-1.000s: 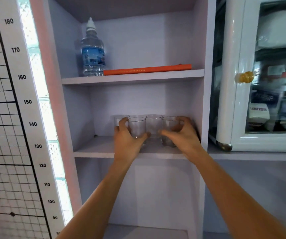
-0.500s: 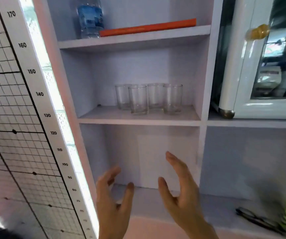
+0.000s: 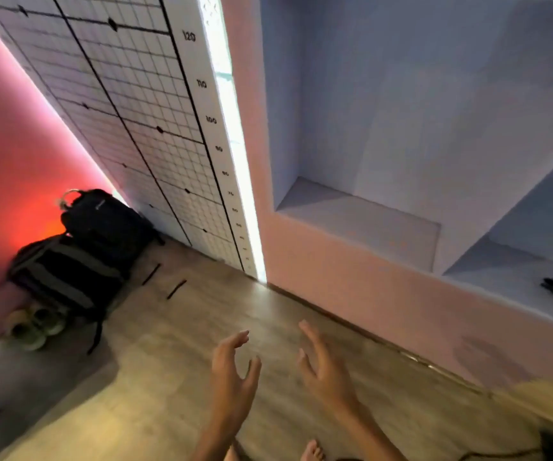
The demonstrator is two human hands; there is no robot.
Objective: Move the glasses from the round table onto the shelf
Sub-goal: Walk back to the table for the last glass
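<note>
Hovering low over the wooden floor (image 3: 175, 367), the left hand (image 3: 232, 384) and right hand (image 3: 326, 374) are spread open and hold nothing. No glasses or round table appear in view, so their position cannot be told. Risk: with the frame motion-blurred, a foot could catch the backpacks (image 3: 78, 254) or the shelf unit's base (image 3: 351, 277).

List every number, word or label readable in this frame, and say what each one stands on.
"120": height scale strip beside the grid wall chart, near the top.
"110": same strip, below it.
"100": same strip, below that.
"90": same strip, blurred, likely reading.
Lower marks on the strip: too small and blurred to read.
Black backpack: faint logo, unreadable.
Nothing else carries text.
</note>
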